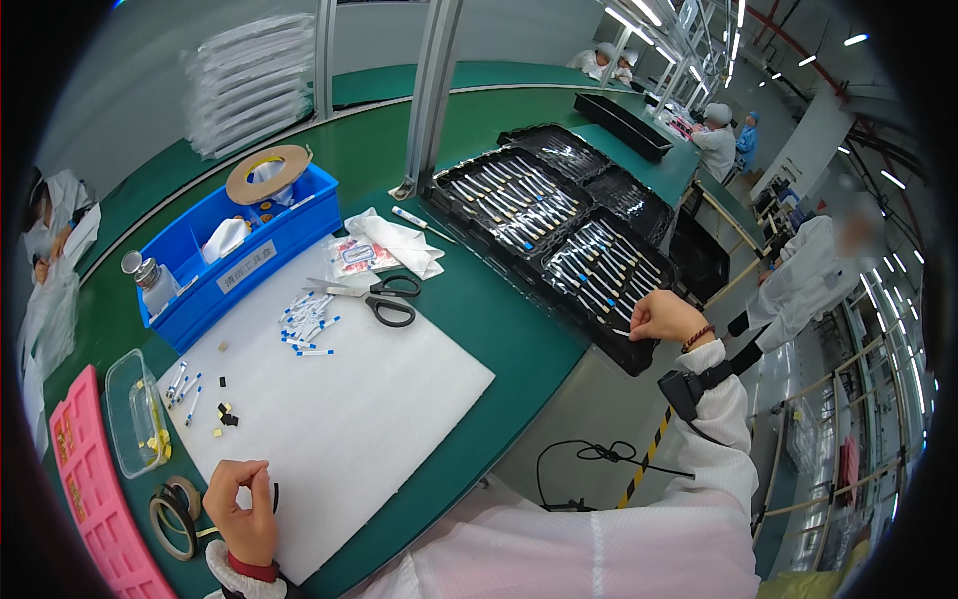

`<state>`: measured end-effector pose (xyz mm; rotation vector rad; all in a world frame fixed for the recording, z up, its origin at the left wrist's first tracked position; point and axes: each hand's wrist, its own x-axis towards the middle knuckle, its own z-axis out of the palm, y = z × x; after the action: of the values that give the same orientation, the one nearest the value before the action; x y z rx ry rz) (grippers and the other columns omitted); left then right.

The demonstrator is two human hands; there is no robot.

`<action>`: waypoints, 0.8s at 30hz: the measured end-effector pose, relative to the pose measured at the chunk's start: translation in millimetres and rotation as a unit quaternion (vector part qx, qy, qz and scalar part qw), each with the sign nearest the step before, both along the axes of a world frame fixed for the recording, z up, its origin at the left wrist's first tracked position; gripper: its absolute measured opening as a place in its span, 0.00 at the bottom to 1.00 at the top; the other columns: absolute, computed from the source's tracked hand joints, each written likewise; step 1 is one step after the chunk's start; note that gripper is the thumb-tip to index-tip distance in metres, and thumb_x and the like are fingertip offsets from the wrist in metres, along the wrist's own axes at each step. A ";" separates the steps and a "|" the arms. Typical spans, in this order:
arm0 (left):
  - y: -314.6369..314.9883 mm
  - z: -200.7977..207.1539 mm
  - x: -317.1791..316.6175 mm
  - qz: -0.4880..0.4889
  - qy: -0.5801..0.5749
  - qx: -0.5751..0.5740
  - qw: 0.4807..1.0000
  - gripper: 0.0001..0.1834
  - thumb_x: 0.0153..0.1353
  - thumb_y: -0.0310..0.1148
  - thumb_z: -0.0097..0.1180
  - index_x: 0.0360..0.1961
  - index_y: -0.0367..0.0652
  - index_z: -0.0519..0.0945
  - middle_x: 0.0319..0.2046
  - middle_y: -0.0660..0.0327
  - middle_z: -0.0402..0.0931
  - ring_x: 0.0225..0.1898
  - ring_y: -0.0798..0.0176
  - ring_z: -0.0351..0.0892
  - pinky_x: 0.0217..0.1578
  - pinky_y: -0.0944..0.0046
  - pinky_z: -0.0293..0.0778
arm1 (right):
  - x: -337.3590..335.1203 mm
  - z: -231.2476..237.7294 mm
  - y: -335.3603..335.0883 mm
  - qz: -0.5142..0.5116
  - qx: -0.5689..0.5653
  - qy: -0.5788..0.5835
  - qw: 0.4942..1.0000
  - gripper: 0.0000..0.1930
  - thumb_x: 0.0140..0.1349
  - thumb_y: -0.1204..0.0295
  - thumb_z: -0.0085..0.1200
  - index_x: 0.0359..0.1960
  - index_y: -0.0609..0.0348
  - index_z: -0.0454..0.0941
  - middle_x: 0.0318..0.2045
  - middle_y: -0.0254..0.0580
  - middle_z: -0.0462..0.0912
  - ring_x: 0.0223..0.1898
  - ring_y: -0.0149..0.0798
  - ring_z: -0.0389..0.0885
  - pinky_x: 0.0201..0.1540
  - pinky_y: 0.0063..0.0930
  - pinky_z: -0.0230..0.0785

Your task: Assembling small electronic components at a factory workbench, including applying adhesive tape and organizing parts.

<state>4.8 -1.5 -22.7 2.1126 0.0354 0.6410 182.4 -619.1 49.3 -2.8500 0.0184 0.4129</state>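
My right hand [667,319] reaches over the near right corner of a black plastic tray [639,357], thumb and fingers pinched on a thin white strip [622,332]. Rows of similar white strips [589,270], some with blue ends, lie in the tray's compartments. My left hand [242,509] is over the near left part of a white foam sheet [399,439], its fingers curled in a pinch. A small dark sliver [276,496] shows beside those fingers; whether they hold it I cannot tell. Black and beige pieces [228,417] lie farther up the sheet.
Black-handled scissors [384,299] and blue-and-white strips [307,319] lie on the sheet. Behind stands a blue bin [249,265] with a tape roll [267,175]. At left are a clear tub [135,419], tape rolls [175,509] and a pink tray [100,489]. Other people are around.
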 end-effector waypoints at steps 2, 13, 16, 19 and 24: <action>-0.7 1.7 0.2 -0.004 -0.004 0.001 1.000 0.03 0.60 0.16 0.60 0.34 0.33 0.83 0.27 0.57 0.78 0.28 0.64 0.76 0.31 0.66 0.70 | -2.2 0.1 1.1 -0.001 -0.008 -0.013 1.000 0.10 0.48 0.70 0.77 0.27 0.61 0.89 0.24 0.42 0.88 0.27 0.36 0.86 0.35 0.30 0.78; -5.9 7.7 1.0 -0.010 -0.032 0.034 0.999 0.03 0.60 0.15 0.60 0.34 0.32 0.82 0.27 0.57 0.77 0.26 0.64 0.75 0.31 0.66 0.69 | -3.1 -9.8 -2.2 0.011 -0.046 -0.055 0.997 0.11 0.53 0.67 0.73 0.28 0.63 0.88 0.22 0.44 0.86 0.25 0.36 0.86 0.34 0.31 0.79; -4.7 6.9 0.5 -0.016 -0.040 0.038 0.998 0.03 0.60 0.15 0.61 0.34 0.32 0.82 0.27 0.57 0.77 0.26 0.64 0.75 0.30 0.66 0.68 | -5.6 -7.9 5.4 -0.017 -0.078 -0.111 0.991 0.12 0.53 0.63 0.72 0.24 0.59 0.87 0.24 0.50 0.86 0.29 0.50 0.87 0.38 0.38 0.79; -4.4 5.5 0.4 -0.016 -0.042 0.031 0.998 0.03 0.60 0.15 0.61 0.34 0.32 0.82 0.27 0.57 0.77 0.26 0.64 0.75 0.30 0.66 0.68 | -10.3 3.6 19.0 -0.022 -0.092 -0.128 0.987 0.13 0.53 0.61 0.72 0.24 0.59 0.87 0.24 0.49 0.86 0.30 0.52 0.87 0.38 0.40 0.79; -6.1 5.9 -1.9 -0.005 -0.024 0.021 0.999 0.03 0.60 0.15 0.61 0.34 0.32 0.82 0.27 0.56 0.77 0.26 0.64 0.75 0.30 0.66 0.69 | -20.4 17.5 66.0 0.011 -0.104 -0.146 0.984 0.15 0.55 0.58 0.71 0.25 0.58 0.86 0.24 0.47 0.86 0.31 0.52 0.87 0.38 0.42 0.79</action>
<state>3.0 -7.6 -16.8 2.1358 -0.0155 0.6922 162.0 -553.1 66.8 -3.0910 -0.0275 -0.0089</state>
